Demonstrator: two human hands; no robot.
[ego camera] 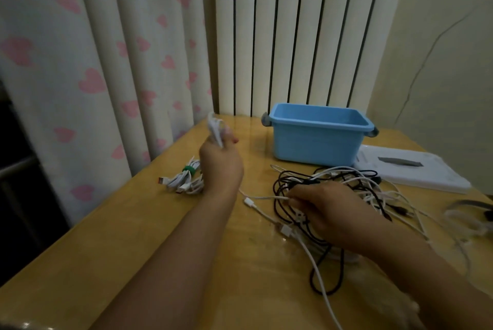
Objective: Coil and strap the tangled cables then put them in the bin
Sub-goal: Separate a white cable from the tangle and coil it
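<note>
A tangle of black and white cables [346,185] lies on the wooden table [133,236], in front of the blue bin [317,140]. My right hand [325,212] rests on the tangle, its fingers pinching a white cable near one end. My left hand [221,161] is raised above the table and grips a small white cable loop [214,126]. A coiled white cable bundle with a green strap [184,177] lies on the table just left of my left wrist. The bin's inside looks empty from here.
A white flat box [416,169] lies right of the bin. More loose straps or cable pieces [464,217] sit at the table's right edge. A heart-patterned curtain [106,62] and a radiator stand behind the table. The table's left edge drops off.
</note>
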